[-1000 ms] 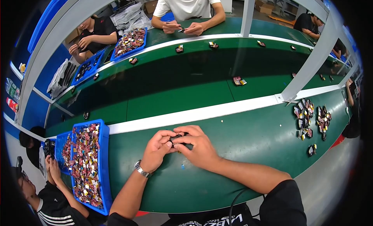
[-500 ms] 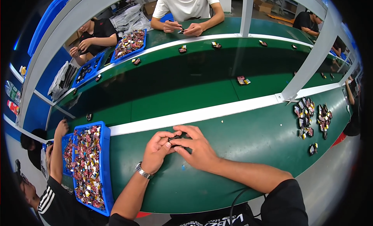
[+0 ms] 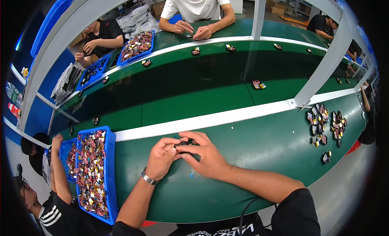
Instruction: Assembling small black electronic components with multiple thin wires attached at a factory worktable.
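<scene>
Both my hands meet above the green tabletop (image 3: 251, 146). Pinched between the fingertips of my left hand (image 3: 160, 161) and my right hand (image 3: 206, 155) is a small black plastic part (image 3: 182, 145), mostly covered by fingers; its exact kind does not show. A metal watch is on my left wrist. Left of my hands stands a blue tray (image 3: 109, 171), heaped with small pieces of red wires and white and yellow labels. At the table's right lie two clusters of black parts with wires (image 3: 318, 122).
Beyond a white rail (image 3: 210, 120) runs a green conveyor belt (image 3: 182, 110) carrying scattered wired parts. Grey frame posts (image 3: 324, 69) rise at the right. Co-workers sit across the belt, and another reaches in at left. A second blue tray (image 3: 137, 45) stands across.
Parts on the belt have shifted slightly right, and another has appeared at its left end. The left co-worker's hand has drawn back from the belt. My hands keep nearly the same hold.
</scene>
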The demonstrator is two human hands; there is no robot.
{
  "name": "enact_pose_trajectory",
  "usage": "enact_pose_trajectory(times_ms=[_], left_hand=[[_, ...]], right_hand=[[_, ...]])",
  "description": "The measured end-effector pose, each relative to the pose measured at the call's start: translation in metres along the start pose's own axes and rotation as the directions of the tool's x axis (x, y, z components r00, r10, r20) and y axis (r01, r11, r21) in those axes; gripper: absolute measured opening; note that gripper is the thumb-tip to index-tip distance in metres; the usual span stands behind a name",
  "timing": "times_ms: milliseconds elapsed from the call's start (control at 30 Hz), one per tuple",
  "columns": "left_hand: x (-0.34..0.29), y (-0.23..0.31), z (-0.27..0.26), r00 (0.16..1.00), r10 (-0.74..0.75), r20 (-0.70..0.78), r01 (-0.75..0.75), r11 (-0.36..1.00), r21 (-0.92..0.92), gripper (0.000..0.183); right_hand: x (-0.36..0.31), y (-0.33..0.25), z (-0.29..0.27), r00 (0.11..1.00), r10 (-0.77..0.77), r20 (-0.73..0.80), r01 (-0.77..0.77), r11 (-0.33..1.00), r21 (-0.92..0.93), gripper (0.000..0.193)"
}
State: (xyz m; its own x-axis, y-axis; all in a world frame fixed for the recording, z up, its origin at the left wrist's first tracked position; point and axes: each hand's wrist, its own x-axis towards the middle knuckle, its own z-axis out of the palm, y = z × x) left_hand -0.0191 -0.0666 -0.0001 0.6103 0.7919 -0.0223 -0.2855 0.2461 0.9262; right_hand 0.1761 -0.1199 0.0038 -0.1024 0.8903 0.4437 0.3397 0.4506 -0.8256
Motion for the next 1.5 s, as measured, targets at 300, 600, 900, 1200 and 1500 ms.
enact_pose_trajectory(times_ms=[300,600,900,1200,1500], left_hand=[[0.002,0.0,0.003,1.0,-0.004,-0.01,0.004,1.0,0.008,0.022],[0.0,-0.004,0.005,0.998,0.03,-0.062,-0.026,0.997,0.069,0.021],[0.002,0.001,0.012,0.993,0.014,-0.114,-0.012,1.0,0.019,0.023],[0.0,0.004,0.015,0.991,-0.069,-0.118,0.085,0.987,0.139,0.027],[0.001,0.005,0.02,0.988,-0.058,-0.144,0.075,0.991,0.112,0.027]], right_hand=[[0.0,0.002,-0.002,0.999,0.039,-0.009,-0.038,0.999,0.035,0.024],[0.002,0.007,-0.001,0.999,-0.027,0.026,0.027,1.0,0.012,0.029],[0.008,0.002,-0.007,0.98,-0.178,-0.093,0.162,0.975,-0.152,0.028],[0.012,0.003,-0.007,0.942,-0.314,-0.116,0.261,0.906,-0.334,0.022],[0.008,-0.004,-0.003,0.961,-0.254,-0.112,0.191,0.898,-0.396,0.021]])
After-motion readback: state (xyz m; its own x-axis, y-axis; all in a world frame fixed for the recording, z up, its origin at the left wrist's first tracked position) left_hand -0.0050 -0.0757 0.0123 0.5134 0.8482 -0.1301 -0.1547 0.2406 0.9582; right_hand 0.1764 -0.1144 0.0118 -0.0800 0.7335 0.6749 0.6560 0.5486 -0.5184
